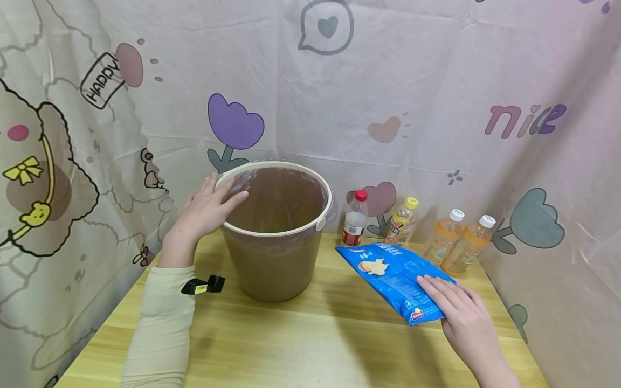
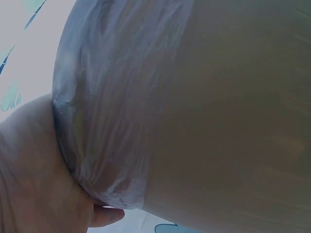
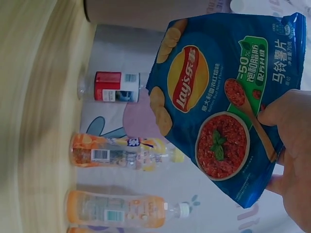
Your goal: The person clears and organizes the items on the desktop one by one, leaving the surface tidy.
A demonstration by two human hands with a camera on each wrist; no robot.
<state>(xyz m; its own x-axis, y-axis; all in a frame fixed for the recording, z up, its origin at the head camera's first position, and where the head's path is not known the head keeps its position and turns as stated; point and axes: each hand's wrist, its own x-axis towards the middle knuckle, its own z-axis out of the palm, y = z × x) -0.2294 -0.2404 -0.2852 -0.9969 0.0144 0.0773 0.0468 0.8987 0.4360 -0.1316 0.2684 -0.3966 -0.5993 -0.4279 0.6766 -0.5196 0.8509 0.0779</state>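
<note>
My right hand [image 1: 463, 312] pinches a blue chip bag [image 1: 395, 277] by one edge, holding it above the table. In the right wrist view the bag's front [image 3: 218, 97] faces the camera, with the thumb [image 3: 286, 114] pressed on it. A brown trash can [image 1: 274, 264] stands upright on the left of the table, a thin clear liner [image 2: 121, 97] folded over its rim. My left hand [image 1: 206, 210] rests on the left side of that rim, fingers extended over the opening. Most of the left fingers are hidden in the left wrist view.
Along the back edge stand a red-capped bottle [image 1: 356, 218], a yellow-capped bottle [image 1: 401, 222] and two white-capped orange bottles [image 1: 443, 234]. A printed curtain [image 1: 310, 108] hangs behind and on both sides. The wooden table [image 1: 291, 350] reaches towards me.
</note>
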